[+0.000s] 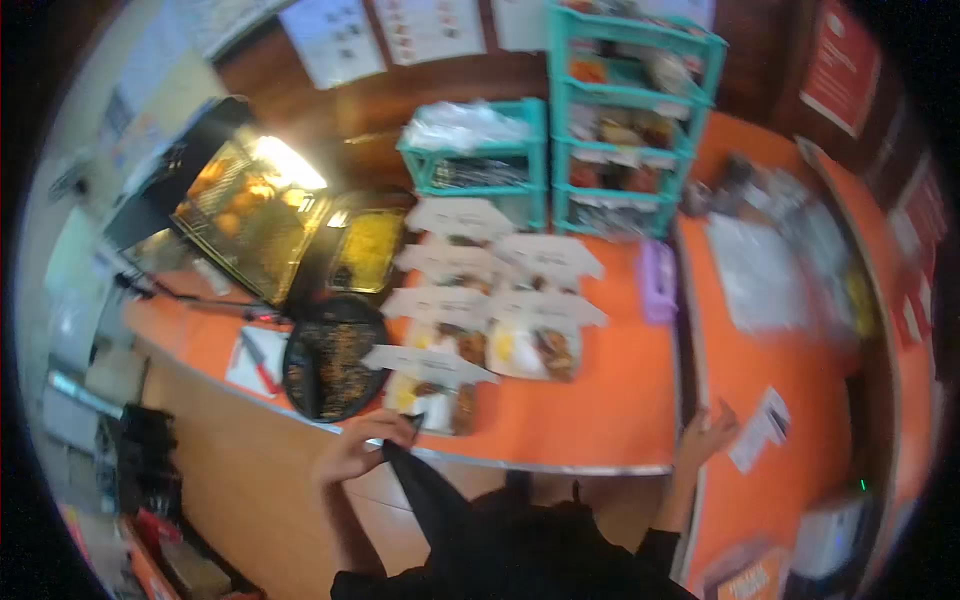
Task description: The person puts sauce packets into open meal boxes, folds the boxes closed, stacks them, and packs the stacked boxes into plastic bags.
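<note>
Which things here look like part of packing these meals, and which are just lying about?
Probably in use:
- food boxes
- black pan
- yellow food

Probably just lying about:
- purple container
- white paper, right-hand counter

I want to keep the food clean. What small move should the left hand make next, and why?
I'd probably have the left hand draw the black cloth down and back toward the body. The hand seems to pinch it right at the counter's front edge, close to the nearest food box, whose lid is open.
</note>
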### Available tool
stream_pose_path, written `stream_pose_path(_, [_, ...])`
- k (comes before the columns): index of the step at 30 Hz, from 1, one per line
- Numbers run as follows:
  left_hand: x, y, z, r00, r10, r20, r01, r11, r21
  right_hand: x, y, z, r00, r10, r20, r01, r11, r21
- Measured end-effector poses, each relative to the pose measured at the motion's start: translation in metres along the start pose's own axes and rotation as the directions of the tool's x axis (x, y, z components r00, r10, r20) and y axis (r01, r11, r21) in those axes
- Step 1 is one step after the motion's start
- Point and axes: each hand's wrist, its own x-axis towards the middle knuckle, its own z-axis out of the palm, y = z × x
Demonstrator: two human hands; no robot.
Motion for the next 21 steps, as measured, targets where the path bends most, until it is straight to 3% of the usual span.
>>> stream_pose_path(1, [-0.041, 0.022, -0.018, 0.982, 0.002, -0.187, 0.024, 0.991, 0.134, 0.009, -0.008, 0.016, 0.999, -0.051, 0.003, 0.051, 0.994, 0.099])
stream_pose_path(3, [-0.123, 0.104, -0.035, 0.823, -0.03, -0.567, 0.207, 0.945, 0.251, 0.032, -0.024, 0.047, 0.974, -0.219, -0.06, 0.227, 0.951, 0.21])
stream_pose_path(4, [-0.157, 0.129, -0.034, 0.678, 0.05, -0.733, 0.246, 0.924, 0.291, 0.044, -0.035, 0.061, 0.938, -0.321, -0.134, 0.343, 0.915, 0.213])
stream_pose_path(6, [-0.205, 0.159, -0.021, 0.22, 0.277, -0.935, 0.298, 0.894, 0.335, 0.06, -0.065, 0.079, 0.976, -0.206, -0.064, 0.215, 0.956, 0.2])
stream_pose_path(7, [-0.216, 0.158, -0.017, -0.022, 0.355, -0.934, 0.291, 0.897, 0.334, 0.066, -0.084, 0.089, 0.971, -0.231, -0.058, 0.238, 0.939, 0.248])
stream_pose_path(8, [-0.218, 0.149, -0.018, -0.275, 0.417, -0.866, 0.262, 0.9, 0.35, 0.068, -0.102, 0.096, 0.991, -0.128, -0.034, 0.131, 0.922, 0.365])
stream_pose_path(9, [-0.215, 0.139, -0.025, -0.459, 0.432, -0.776, 0.218, 0.902, 0.373, 0.071, -0.115, 0.101, 1.0, -0.03, 0.005, 0.024, 0.887, 0.462])
stream_pose_path(10, [-0.205, 0.127, -0.035, -0.594, 0.418, -0.687, 0.163, 0.899, 0.407, 0.074, -0.117, 0.111, 0.997, -0.05, 0.059, 0.016, 0.876, 0.482])
stream_pose_path(12, [-0.168, 0.108, -0.057, -0.711, 0.372, -0.597, 0.035, 0.866, 0.498, 0.072, -0.139, 0.107, 0.99, -0.118, 0.076, 0.064, 0.863, 0.5])
stream_pose_path(13, [-0.143, 0.102, -0.069, -0.688, 0.367, -0.625, -0.053, 0.835, 0.548, 0.068, -0.144, 0.107, 0.983, -0.155, 0.102, 0.084, 0.863, 0.498])
stream_pose_path(15, [-0.083, 0.096, -0.081, -0.398, 0.39, -0.831, -0.321, 0.789, 0.524, 0.061, -0.111, 0.122, 0.938, -0.334, 0.086, 0.262, 0.852, 0.453])
stream_pose_path(16, [-0.046, 0.102, -0.08, -0.105, 0.393, -0.914, -0.408, 0.821, 0.4, 0.052, -0.107, 0.112, 0.953, -0.258, 0.162, 0.134, 0.831, 0.539])
stream_pose_path(17, [-0.009, 0.112, -0.077, 0.417, 0.259, -0.871, -0.112, 0.966, 0.233, 0.043, -0.104, 0.102, 0.951, -0.188, 0.248, -0.002, 0.793, 0.609])
stream_pose_path(18, [0.015, 0.096, -0.07, 0.594, 0.252, -0.764, 0.012, 0.947, 0.321, 0.04, -0.098, 0.096, 0.949, -0.198, 0.247, 0.008, 0.795, 0.606])
stream_pose_path(20, [0.055, 0.033, -0.052, 0.79, 0.35, -0.504, -0.066, 0.864, 0.499, 0.033, -0.068, 0.071, 0.881, -0.068, 0.468, -0.267, 0.745, 0.611])
stream_pose_path(21, [0.061, -0.003, -0.044, 0.809, 0.337, -0.482, -0.094, 0.883, 0.459, 0.027, -0.047, 0.072, 0.931, -0.089, 0.354, -0.137, 0.813, 0.565])
